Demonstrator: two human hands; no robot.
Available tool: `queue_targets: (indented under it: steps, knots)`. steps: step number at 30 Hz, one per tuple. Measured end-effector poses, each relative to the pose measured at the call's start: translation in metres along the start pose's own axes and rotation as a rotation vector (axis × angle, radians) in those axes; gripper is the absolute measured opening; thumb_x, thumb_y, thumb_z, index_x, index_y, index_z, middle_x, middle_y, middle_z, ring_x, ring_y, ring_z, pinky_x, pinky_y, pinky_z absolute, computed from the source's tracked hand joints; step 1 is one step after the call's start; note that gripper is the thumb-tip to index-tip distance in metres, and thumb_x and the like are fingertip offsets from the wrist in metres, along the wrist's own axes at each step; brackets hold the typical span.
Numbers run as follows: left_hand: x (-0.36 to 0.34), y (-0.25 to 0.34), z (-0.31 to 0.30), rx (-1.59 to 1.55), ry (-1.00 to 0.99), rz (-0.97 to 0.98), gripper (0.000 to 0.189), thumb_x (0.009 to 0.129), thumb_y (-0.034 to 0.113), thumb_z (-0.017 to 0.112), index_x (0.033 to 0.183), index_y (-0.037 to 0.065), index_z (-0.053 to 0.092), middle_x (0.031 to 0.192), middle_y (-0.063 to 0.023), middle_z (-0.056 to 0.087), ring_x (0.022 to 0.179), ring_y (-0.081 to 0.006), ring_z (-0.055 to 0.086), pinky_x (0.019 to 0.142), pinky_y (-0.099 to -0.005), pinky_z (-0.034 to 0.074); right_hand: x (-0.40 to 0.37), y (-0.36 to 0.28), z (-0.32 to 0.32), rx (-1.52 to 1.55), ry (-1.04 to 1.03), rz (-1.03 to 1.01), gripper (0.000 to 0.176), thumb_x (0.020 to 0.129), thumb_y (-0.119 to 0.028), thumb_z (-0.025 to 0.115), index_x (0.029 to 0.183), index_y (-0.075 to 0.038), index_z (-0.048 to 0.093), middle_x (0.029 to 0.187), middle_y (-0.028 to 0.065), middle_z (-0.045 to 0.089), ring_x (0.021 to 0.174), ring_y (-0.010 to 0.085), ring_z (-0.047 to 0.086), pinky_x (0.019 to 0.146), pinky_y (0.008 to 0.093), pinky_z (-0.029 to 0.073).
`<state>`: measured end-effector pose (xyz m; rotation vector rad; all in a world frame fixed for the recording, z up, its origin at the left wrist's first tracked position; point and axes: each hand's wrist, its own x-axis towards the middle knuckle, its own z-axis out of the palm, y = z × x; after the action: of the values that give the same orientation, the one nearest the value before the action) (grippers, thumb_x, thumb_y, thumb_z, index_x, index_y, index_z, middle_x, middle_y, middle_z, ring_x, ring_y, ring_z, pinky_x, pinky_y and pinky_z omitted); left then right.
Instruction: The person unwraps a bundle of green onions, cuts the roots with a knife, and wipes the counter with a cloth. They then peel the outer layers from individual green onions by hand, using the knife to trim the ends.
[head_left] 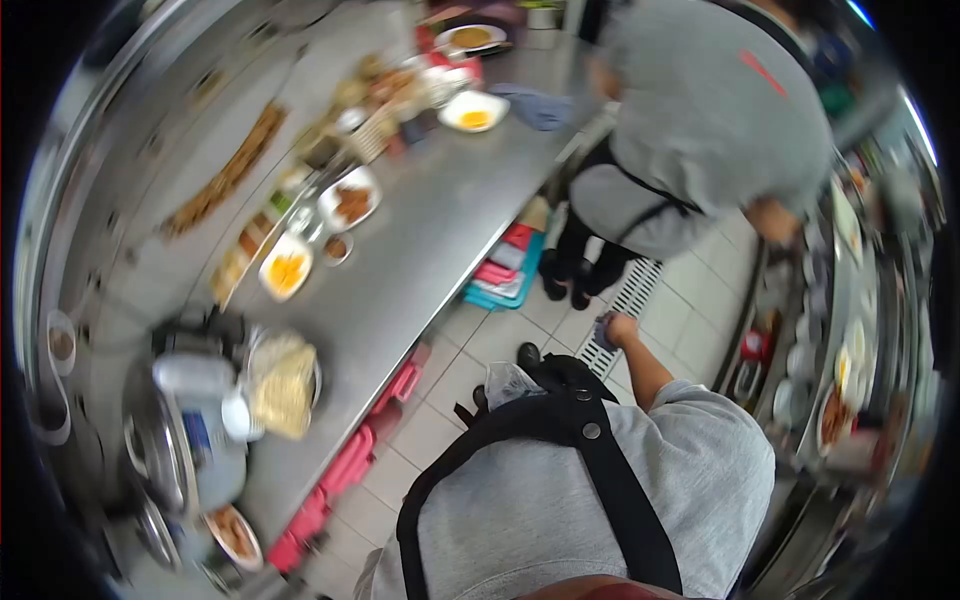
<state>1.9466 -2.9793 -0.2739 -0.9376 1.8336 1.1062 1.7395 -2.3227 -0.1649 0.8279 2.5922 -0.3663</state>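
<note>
My right hand (622, 328) hangs low at my side, above the tiled floor. Its fingers are closed round a small dark grey object (603, 331), too blurred to name. Below it runs a slotted floor drain (635, 293). My left hand is out of view. On the steel counter (420, 215) to my left are a white dish of yellow food (287, 267), a white dish of reddish-brown pieces (352, 198) and a small bowl of brown sauce (338, 248).
A co-worker (715, 110) in a grey shirt stands ahead at right, beside a shelf unit with dishes (838, 385). Pink bins (350, 460) and a turquoise crate (500, 290) sit under the counter. A bowl of pale food (283, 385) stands near a metal lid (155, 440).
</note>
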Motion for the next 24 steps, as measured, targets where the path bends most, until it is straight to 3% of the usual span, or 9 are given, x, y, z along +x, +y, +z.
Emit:
queue_targets:
  steps: [5, 8, 11, 14, 15, 16, 17, 19, 24]
  knots:
    - [0.067, 0.141, -0.005, 0.376, -0.097, 0.176, 0.032, 0.088, 0.038, 0.056, 0.106, 0.013, 0.053, 0.084, -0.0073, 0.063, 0.066, -0.018, 0.06, 0.054, -0.0359, 0.046, -0.067, 0.223, 0.093, -0.001, -0.273, 0.428, 0.03, 0.079, -0.024, 0.048, 0.095, -0.01, 0.069, 0.106, 0.0124, 0.064, 0.099, 0.0275, 0.062, 0.078, 0.0366, 0.052]
    - [0.087, 0.234, 0.052, 0.462, -0.14, 0.268, 0.032, 0.088, 0.038, 0.056, 0.106, 0.013, 0.053, 0.084, -0.0073, 0.063, 0.066, -0.0179, 0.06, 0.054, -0.0359, 0.046, -0.115, 0.317, 0.192, 0.294, -0.461, 0.678, 0.02, 0.062, -0.012, 0.063, 0.081, -0.008, 0.068, 0.092, 0.0139, 0.064, 0.09, 0.0261, 0.061, 0.075, 0.0378, 0.05]
    - [0.086, 0.317, 0.144, 0.369, -0.186, 0.321, 0.032, 0.088, 0.038, 0.056, 0.106, 0.013, 0.053, 0.084, -0.0072, 0.063, 0.066, -0.0177, 0.06, 0.054, -0.0359, 0.046, -0.195, 0.345, 0.199, 0.591, -0.193, 0.493, 0.008, 0.064, -0.015, 0.065, 0.07, -0.01, 0.063, 0.076, 0.007, 0.059, 0.073, 0.0203, 0.053, 0.065, 0.0347, 0.046]
    - [0.067, 0.373, 0.234, 0.418, -0.262, 0.546, 0.028, 0.088, 0.037, 0.055, 0.103, 0.013, 0.053, 0.081, -0.0071, 0.062, 0.063, -0.017, 0.059, 0.05, -0.0351, 0.045, -0.258, 0.388, 0.191, 1.273, 0.34, -0.263, 0.013, 0.066, -0.019, 0.068, 0.059, -0.013, 0.058, 0.06, 0.0002, 0.053, 0.057, 0.0145, 0.046, 0.055, 0.0316, 0.042]
    - [0.061, 0.386, 0.27, 0.358, -0.262, 0.513, 0.028, 0.088, 0.037, 0.055, 0.103, 0.013, 0.053, 0.081, -0.0074, 0.062, 0.063, -0.0172, 0.059, 0.049, -0.0348, 0.045, -0.259, 0.431, 0.227, 1.118, 0.272, -0.173, 0.011, 0.064, -0.014, 0.066, 0.059, -0.012, 0.057, 0.064, 0.0008, 0.056, 0.06, 0.014, 0.048, 0.061, 0.0294, 0.043]
    - [0.065, 0.391, 0.306, 0.355, -0.284, 0.409, 0.03, 0.088, 0.036, 0.055, 0.107, 0.013, 0.051, 0.083, -0.0076, 0.062, 0.063, -0.0179, 0.059, 0.05, -0.0365, 0.045, -0.249, 0.462, 0.236, 1.325, 0.072, -0.43, 0.002, 0.064, -0.012, 0.064, 0.065, -0.011, 0.062, 0.07, 0.0034, 0.06, 0.062, 0.0145, 0.051, 0.061, 0.0297, 0.045]
    - [0.07, 0.388, 0.335, 0.359, -0.295, 0.298, 0.032, 0.088, 0.034, 0.055, 0.11, 0.012, 0.049, 0.085, -0.0079, 0.062, 0.063, -0.0187, 0.059, 0.052, -0.0381, 0.046, -0.241, 0.471, 0.222, 1.321, 0.08, -0.414, 0.002, 0.064, -0.012, 0.064, 0.065, -0.011, 0.062, 0.07, 0.0034, 0.06, 0.062, 0.0145, 0.051, 0.061, 0.0297, 0.045]
    - [0.063, 0.387, 0.387, 0.477, -0.364, 0.245, 0.035, 0.088, 0.04, 0.052, 0.102, 0.009, 0.057, 0.085, -0.0129, 0.064, 0.066, -0.0232, 0.062, 0.057, -0.0434, 0.048, -0.196, 0.463, 0.18, 0.513, -0.18, 0.535, 0.023, 0.078, -0.021, 0.047, 0.087, -0.016, 0.068, 0.093, 0.0118, 0.066, 0.085, 0.0283, 0.064, 0.079, 0.0364, 0.049]
    - [0.024, 0.398, 0.481, 0.876, -0.454, 0.357, 0.037, 0.088, 0.041, 0.05, 0.098, 0.007, 0.059, 0.086, -0.0145, 0.064, 0.068, -0.0242, 0.063, 0.06, -0.0438, 0.049, -0.096, 0.532, 0.092, 0.907, 0.049, 0.729, 0.016, 0.076, -0.013, 0.052, 0.077, -0.014, 0.068, 0.082, 0.0117, 0.067, 0.075, 0.0251, 0.063, 0.069, 0.0358, 0.048]
